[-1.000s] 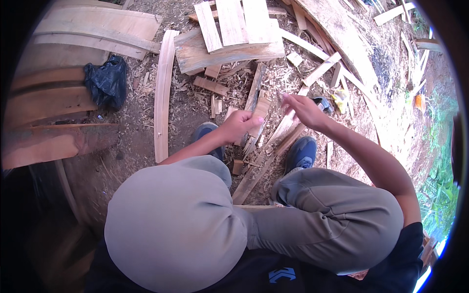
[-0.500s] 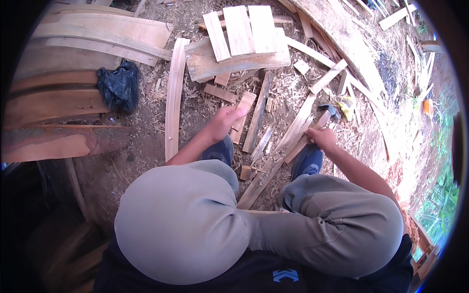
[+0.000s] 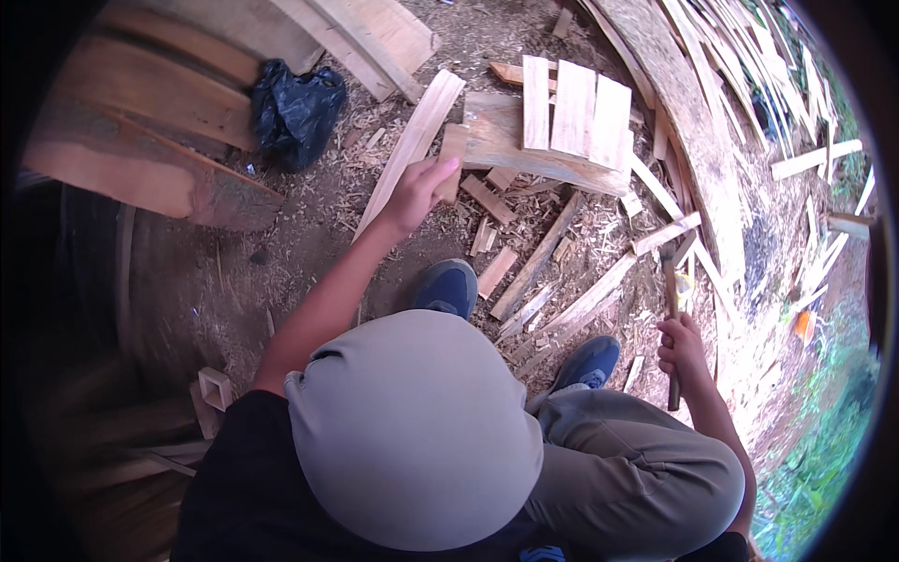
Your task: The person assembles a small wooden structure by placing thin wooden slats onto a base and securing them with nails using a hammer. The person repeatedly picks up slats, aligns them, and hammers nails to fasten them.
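Observation:
My left hand [image 3: 419, 195] is closed around a short flat piece of wood [image 3: 453, 155], slightly blurred, raised beside a long pale plank [image 3: 412, 140]. On the right, my right hand [image 3: 684, 347] grips a hammer [image 3: 670, 295] by its wooden handle. The hammer's head points away from me, and the handle's butt sticks out below my fist. Between the two hands, short offcuts [image 3: 496, 272] and a narrow dark-edged board [image 3: 536, 258] lie on the shavings. Farther off, several pale boards [image 3: 573, 108] rest on a wider plank [image 3: 496, 122].
A black plastic bag [image 3: 295, 112] sits by large curved planks [image 3: 159, 89] at the left. My blue shoes [image 3: 448, 288] stand among wood chips. A long curved timber [image 3: 688, 112] runs along the right, with piled strips [image 3: 740, 75] beyond and an orange object [image 3: 804, 325] farther right.
My view has turned. My left hand has carried the wood piece left, toward the long plank. My right hand has moved right with the hammer, which now stands more lengthwise away from me.

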`<action>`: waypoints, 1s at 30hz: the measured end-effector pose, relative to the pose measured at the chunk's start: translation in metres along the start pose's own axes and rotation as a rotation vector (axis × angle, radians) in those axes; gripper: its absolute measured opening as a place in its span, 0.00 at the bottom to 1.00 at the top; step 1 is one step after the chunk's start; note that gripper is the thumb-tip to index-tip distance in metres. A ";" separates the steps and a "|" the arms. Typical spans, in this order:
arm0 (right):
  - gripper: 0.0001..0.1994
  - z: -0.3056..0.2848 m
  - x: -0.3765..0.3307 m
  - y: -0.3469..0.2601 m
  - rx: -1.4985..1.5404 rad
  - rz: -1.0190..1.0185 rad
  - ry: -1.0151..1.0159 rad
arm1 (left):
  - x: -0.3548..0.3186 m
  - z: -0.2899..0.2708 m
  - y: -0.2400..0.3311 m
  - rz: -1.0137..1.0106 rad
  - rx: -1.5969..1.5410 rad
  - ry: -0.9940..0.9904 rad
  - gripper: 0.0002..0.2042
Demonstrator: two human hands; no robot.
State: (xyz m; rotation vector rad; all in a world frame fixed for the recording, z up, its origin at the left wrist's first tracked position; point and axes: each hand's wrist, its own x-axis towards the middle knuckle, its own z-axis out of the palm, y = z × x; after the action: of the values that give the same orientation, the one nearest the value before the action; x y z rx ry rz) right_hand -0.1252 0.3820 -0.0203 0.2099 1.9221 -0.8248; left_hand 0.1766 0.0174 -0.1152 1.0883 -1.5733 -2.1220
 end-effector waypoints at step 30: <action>0.12 0.197 -0.003 -0.102 -0.805 -1.111 -0.055 | 0.046 0.056 -0.054 0.246 -0.120 0.213 0.20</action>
State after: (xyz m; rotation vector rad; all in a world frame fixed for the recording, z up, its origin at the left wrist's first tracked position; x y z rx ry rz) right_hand -0.0286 0.1823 -0.0251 -1.4436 2.0901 -0.6099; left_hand 0.1170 0.0474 -0.1761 0.9881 -1.3849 -1.8469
